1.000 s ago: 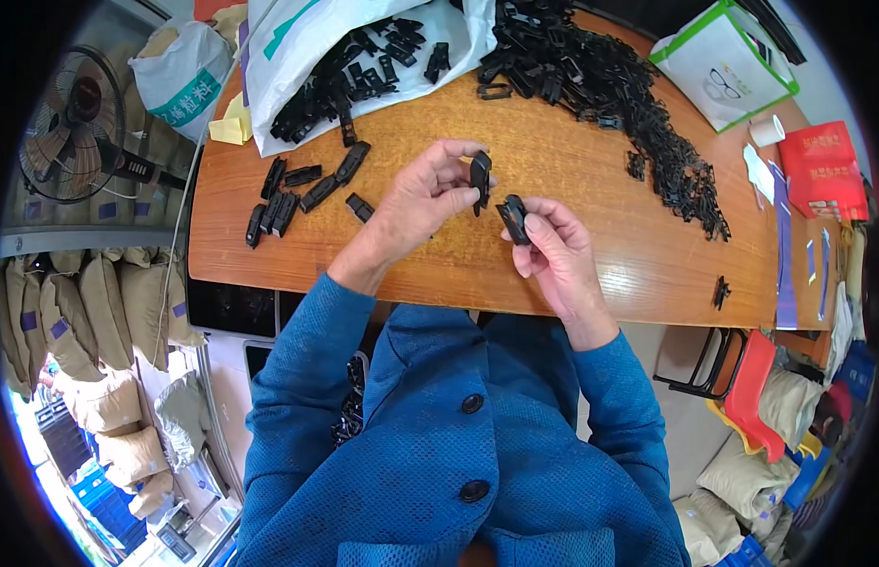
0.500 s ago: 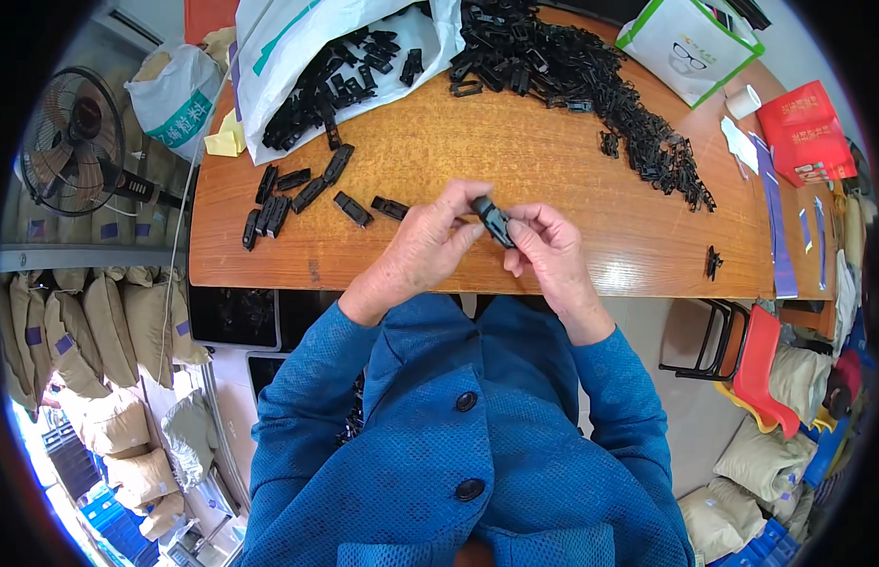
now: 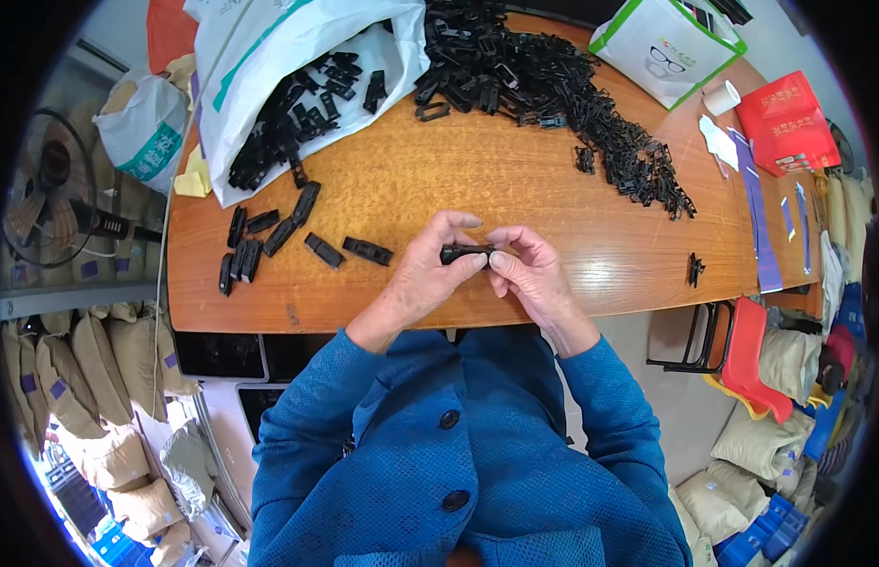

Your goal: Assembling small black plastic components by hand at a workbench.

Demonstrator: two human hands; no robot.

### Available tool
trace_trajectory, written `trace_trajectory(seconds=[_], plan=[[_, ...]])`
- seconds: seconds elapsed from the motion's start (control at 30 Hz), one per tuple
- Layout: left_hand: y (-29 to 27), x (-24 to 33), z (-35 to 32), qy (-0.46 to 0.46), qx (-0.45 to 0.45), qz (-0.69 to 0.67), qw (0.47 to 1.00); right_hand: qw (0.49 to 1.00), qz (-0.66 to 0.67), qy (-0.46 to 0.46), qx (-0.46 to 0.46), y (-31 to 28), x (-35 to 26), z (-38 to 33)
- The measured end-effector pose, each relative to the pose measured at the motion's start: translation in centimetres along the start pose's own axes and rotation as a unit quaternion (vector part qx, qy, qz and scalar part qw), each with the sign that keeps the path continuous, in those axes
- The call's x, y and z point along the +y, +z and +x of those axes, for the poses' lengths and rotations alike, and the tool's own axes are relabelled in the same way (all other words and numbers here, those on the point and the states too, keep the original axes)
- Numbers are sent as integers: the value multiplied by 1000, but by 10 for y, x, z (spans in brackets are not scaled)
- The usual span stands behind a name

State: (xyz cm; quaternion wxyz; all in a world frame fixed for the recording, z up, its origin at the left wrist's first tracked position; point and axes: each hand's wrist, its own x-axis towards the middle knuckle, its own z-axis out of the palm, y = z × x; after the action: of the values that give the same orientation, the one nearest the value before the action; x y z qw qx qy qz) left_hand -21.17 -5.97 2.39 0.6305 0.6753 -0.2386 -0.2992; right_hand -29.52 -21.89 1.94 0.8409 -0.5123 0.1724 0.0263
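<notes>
My left hand (image 3: 422, 272) and my right hand (image 3: 532, 269) meet over the near edge of the wooden table (image 3: 515, 189). Together they pinch one small black plastic clip (image 3: 463, 253), held level between the fingertips of both hands. Several finished-looking black clips (image 3: 269, 241) lie in a loose row on the table to the left of my left hand. A big heap of black plastic parts (image 3: 543, 85) spreads across the far side of the table.
A white plastic bag (image 3: 269, 66) at the back left spills more black parts. A white and green bag (image 3: 662, 42), a red box (image 3: 789, 123) and a tape roll (image 3: 720, 97) sit at the right. A fan (image 3: 52, 180) and stacked sacks (image 3: 71, 378) stand left of the table.
My hands have come together from holding two separate pieces to gripping one joined clip. They have dropped closer to the table's near edge, and the clip now lies level.
</notes>
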Motion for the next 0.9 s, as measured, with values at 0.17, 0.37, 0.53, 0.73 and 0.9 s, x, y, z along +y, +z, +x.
trace_trajectory(seconds=[0.17, 0.37, 0.53, 0.73, 0.9], plan=[[-7, 4, 14, 30, -15, -55, 998, 996, 75, 38, -15, -1, -5, 18], [-14, 6, 31, -21, -46, -27, 998, 999, -1, 48, -13, -6, -22, 34], [-38, 2, 53, 91, -129, 298, 942, 874, -464, -140, 34, -46, -52, 65], [-76, 12, 123, 135, 76, 474, 867, 565, -753, -303, 149, -76, -91, 122], [-83, 6, 154, 82, 88, 560, 820, 557, -757, -319, 123, -88, -86, 130]])
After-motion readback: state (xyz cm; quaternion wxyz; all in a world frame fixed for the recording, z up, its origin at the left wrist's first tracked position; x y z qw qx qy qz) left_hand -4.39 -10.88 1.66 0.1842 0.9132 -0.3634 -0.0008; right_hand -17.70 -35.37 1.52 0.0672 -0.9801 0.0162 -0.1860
